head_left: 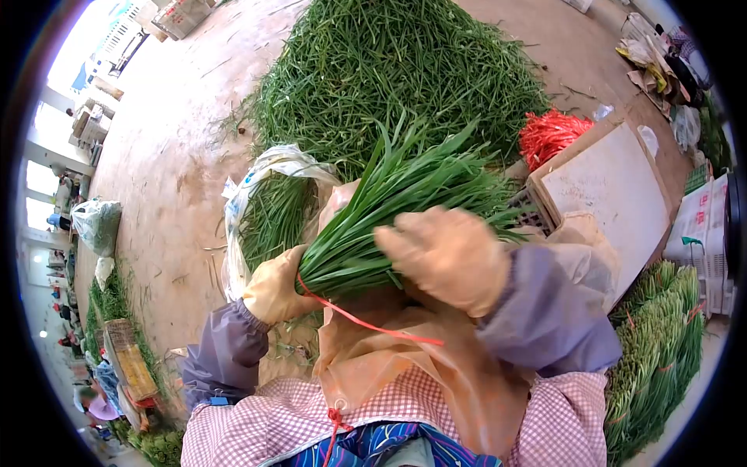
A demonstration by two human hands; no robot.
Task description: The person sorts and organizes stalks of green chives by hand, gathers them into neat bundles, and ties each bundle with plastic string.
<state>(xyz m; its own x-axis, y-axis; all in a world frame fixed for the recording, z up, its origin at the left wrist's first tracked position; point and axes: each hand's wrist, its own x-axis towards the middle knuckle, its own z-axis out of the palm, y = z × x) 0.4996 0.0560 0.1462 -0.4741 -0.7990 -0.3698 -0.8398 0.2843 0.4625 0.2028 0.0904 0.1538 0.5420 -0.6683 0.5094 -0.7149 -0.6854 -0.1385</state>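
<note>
Head view: the left hand grips the cut end of a green leafy bunch, a red tie trailing just below that grip. The right hand (blurred, its hold impossible to tell) is over the leaves, and beyond both hands lies a heap of loose greens.

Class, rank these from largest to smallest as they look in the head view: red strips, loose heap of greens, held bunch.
1. Loose heap of greens
2. Held bunch
3. Red strips
</note>
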